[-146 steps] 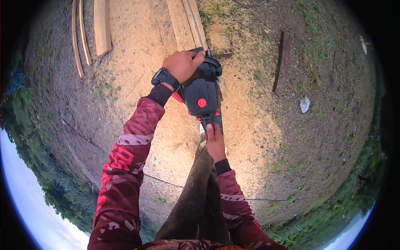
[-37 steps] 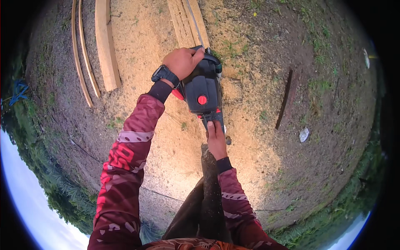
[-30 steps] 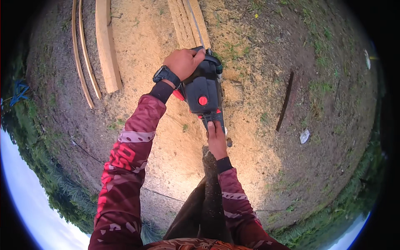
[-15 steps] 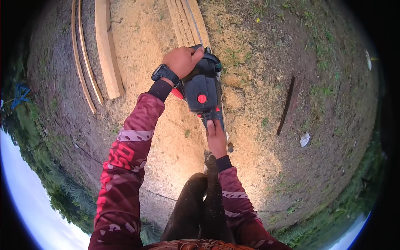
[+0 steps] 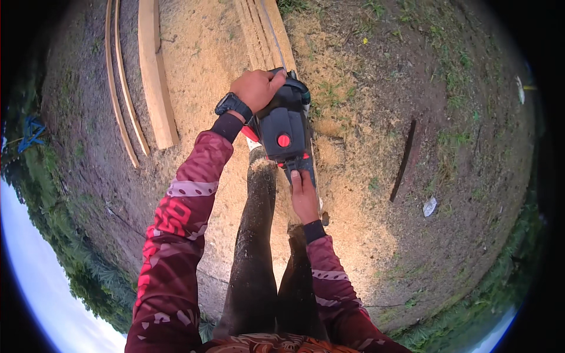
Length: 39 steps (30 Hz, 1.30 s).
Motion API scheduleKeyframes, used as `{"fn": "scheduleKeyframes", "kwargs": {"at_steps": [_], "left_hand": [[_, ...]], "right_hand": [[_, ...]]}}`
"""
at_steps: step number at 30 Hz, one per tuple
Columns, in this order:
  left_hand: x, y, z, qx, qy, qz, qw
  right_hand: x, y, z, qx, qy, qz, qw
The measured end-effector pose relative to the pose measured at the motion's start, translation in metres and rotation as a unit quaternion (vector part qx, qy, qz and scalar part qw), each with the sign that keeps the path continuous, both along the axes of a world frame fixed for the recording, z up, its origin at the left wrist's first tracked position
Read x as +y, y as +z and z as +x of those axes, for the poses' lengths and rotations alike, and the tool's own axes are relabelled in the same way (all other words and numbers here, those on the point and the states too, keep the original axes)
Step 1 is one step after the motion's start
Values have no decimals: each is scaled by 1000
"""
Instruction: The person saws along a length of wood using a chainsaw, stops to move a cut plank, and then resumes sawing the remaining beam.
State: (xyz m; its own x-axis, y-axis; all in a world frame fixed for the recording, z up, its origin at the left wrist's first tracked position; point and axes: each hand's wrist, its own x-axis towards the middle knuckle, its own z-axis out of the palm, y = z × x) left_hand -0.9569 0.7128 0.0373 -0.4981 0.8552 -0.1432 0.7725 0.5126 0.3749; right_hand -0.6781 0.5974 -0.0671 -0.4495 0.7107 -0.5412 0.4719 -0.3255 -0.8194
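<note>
A black chainsaw (image 5: 283, 120) with red parts is in front of me, its bar pointing away along a pale timber (image 5: 282, 36) with lengthwise cuts. My left hand (image 5: 257, 89), a black watch on its wrist, is closed round the front handle, the thumb lying over the top. On the rear handle my right hand (image 5: 304, 197) is wrapped with its thumb uppermost; its other fingers are mostly hidden. The saw's body hides the near stretch of the timber, and the bar shows only as a thin line.
On the left lie a thick sawn beam (image 5: 156, 82) and two thin wooden strips (image 5: 122, 88). Sawdust (image 5: 200, 70) covers the ground around the timber. A dark narrow strip (image 5: 404, 160) and a crumpled pale scrap (image 5: 429, 206) lie to the right. My legs (image 5: 253, 253) are close behind the saw.
My left leg has stepped forward, its foot now beside the saw. The ground and wood have shifted slightly down in the view. Both hands keep their hold on the chainsaw.
</note>
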Motion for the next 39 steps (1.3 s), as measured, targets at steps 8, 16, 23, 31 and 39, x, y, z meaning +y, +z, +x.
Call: {"fn": "scheduleKeyframes", "kwargs": {"at_steps": [8, 16, 23, 31, 39], "left_hand": [[15, 3, -23, 2, -7, 7, 1000], [28, 7, -38, -14, -4, 16, 1000], [39, 14, -58, -2, -5, 9, 1000], [60, 19, -84, -13, 1, 13, 1000], [76, 27, -106, -3, -8, 23, 1000]], "right_hand": [[14, 3, -15, 18, 7, -25, 1000], [28, 0, -36, 28, -21, -5, 999], [40, 16, -54, 32, -18, -40, 999], [62, 11, -79, 24, 5, -29, 999], [72, 15, -101, 15, -1, -67, 998]]}}
